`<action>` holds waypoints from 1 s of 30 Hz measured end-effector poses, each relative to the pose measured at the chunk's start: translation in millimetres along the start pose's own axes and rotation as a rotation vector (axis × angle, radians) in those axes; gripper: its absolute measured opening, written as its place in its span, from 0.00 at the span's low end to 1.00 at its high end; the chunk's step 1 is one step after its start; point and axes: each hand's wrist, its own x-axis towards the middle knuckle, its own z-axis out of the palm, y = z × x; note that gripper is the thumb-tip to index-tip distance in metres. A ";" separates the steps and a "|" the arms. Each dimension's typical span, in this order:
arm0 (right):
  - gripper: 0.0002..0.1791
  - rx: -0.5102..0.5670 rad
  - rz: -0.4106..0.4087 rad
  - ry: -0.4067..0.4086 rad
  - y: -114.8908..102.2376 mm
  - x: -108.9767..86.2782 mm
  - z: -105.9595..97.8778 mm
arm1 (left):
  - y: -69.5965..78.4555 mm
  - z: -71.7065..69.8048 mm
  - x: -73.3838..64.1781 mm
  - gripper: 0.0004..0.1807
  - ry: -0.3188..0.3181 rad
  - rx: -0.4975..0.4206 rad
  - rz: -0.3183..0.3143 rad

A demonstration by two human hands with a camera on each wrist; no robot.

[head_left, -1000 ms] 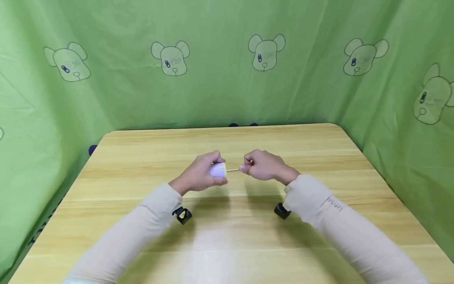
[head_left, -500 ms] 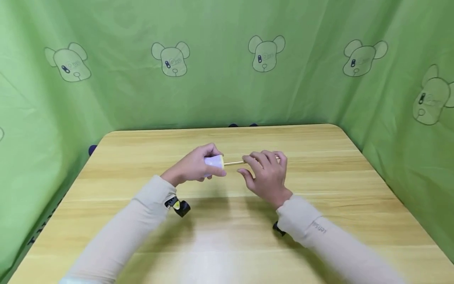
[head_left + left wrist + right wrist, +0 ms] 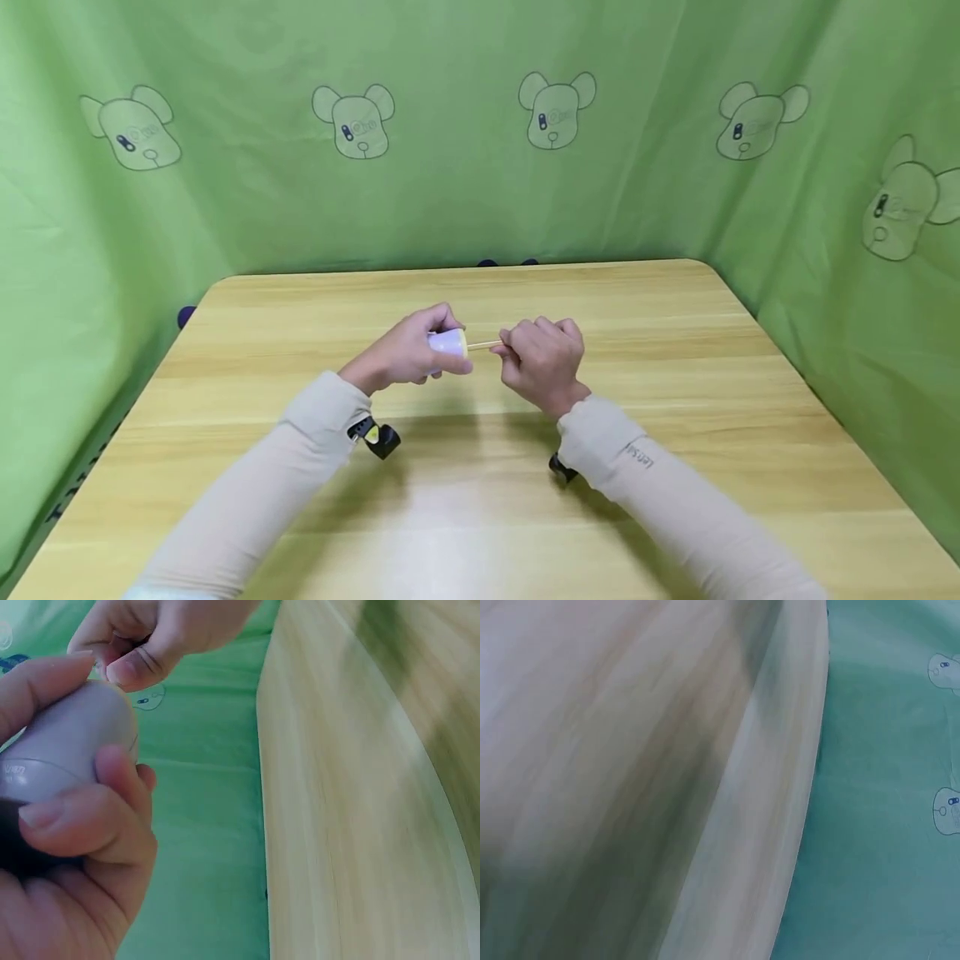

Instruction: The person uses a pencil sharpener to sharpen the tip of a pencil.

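Note:
In the head view my left hand [image 3: 405, 348] grips a pale lilac, cup-shaped cylinder [image 3: 447, 342] with a yellow rim, lying sideways above the table. A thin, light golden rod [image 3: 484, 344] sticks out of its rimmed end towards the right. My right hand [image 3: 543, 357] has its fingers curled round that rod and hides its far end. From the left wrist, the cylinder [image 3: 71, 735] appears with a dark part near the palm, thumb and fingers wrapped about it; the right hand's fingertips [image 3: 131, 669] are just past its end. The right wrist view contains neither hand.
Below the hands spreads a wood-grain table [image 3: 465, 500] with rounded far corners. Green curtains [image 3: 450, 208] printed with bear heads enclose it at the back and sides. A small black camera [image 3: 382, 440] hangs at the left cuff, and another black device [image 3: 561, 469] at the right cuff.
The right hand went from pinching the rod near the cylinder to spread fingers farther along it, then curled round it and shifted slightly left. The left hand, still holding the cylinder, rose a little.

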 end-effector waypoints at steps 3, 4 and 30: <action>0.26 0.057 0.050 -0.230 -0.7 6.5 -7.2 | -3.3 -0.2 0.5 0.19 0.043 0.116 0.060; 0.25 0.125 0.100 -0.379 -0.4 11.2 -10.9 | -4.3 0.3 0.5 0.20 0.058 0.168 0.089; 0.26 0.110 0.026 -0.278 10.2 -5.8 -23.0 | 3.9 -8.9 -0.9 0.22 0.006 -0.067 -0.096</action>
